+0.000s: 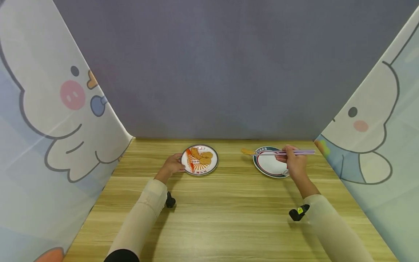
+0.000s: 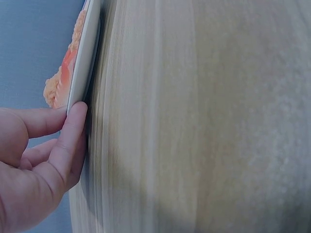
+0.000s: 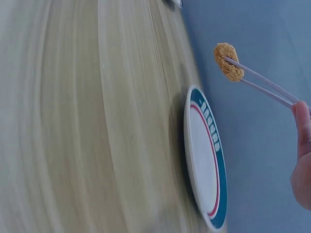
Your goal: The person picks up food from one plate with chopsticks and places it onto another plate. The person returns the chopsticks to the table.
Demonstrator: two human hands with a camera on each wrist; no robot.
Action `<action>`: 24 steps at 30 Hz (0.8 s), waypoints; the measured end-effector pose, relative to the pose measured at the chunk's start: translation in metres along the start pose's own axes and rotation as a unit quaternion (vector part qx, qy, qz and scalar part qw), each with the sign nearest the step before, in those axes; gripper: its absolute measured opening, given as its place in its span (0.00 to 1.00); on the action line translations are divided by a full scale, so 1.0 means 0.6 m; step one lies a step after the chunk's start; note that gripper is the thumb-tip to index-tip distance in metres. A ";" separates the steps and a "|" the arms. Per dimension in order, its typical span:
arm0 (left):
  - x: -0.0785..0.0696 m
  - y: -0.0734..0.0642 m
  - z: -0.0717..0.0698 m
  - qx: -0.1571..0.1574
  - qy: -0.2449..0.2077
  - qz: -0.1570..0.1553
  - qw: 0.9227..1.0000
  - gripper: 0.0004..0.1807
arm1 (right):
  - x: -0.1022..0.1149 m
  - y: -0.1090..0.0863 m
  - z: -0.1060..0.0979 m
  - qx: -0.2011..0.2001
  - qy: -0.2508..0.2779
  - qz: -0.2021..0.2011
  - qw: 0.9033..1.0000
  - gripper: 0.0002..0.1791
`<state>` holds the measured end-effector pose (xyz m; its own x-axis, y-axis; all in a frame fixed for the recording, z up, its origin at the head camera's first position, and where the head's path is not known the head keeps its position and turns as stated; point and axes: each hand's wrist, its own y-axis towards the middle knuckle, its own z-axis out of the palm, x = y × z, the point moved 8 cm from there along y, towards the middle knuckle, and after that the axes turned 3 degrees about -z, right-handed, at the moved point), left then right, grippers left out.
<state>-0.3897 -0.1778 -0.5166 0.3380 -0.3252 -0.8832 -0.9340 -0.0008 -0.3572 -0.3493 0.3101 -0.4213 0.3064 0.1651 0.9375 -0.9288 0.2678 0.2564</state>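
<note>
My left hand (image 1: 173,164) pinches the near-left rim of a round patterned plate (image 1: 207,169), thumb and fingers on either side of the edge. On that plate lie several breaded nuggets (image 1: 205,160) and an orange-red, shrimp-like stick (image 1: 190,160). My right hand (image 1: 294,163) holds a pair of light purple chopsticks (image 1: 304,152). Their tips grip one breaded nugget (image 3: 228,61), raised above the table and just left of a second plate (image 1: 271,165). This plate has a teal rim with a red ring, and its white middle shows no food.
The wood-grain table (image 1: 222,218) runs back to a grey upright panel (image 1: 222,72). Cartoon-printed sheets (image 1: 36,109) stand along both sides. Black wrist devices (image 1: 297,214) sit by both sleeves.
</note>
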 end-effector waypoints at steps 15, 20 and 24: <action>-0.002 -0.002 0.001 0.003 0.002 -0.003 1.000 0.40 | 0.002 0.007 -0.080 -0.042 0.001 -0.006 0.999 0.12; 0.000 -0.001 0.002 0.003 -0.005 -0.004 1.000 0.40 | -0.001 0.000 -0.088 -0.057 -0.007 0.005 0.998 0.12; 0.000 0.002 0.002 -0.001 -0.006 -0.005 1.000 0.40 | -0.005 -0.004 -0.093 -0.062 -0.036 0.006 0.997 0.13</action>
<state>-0.3905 -0.1764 -0.5175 0.3492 -0.3145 -0.8827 -0.9305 -0.0053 -0.3662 -0.3366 0.3618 -0.4374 0.2765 0.1019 0.9556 -0.8975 0.3830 0.2188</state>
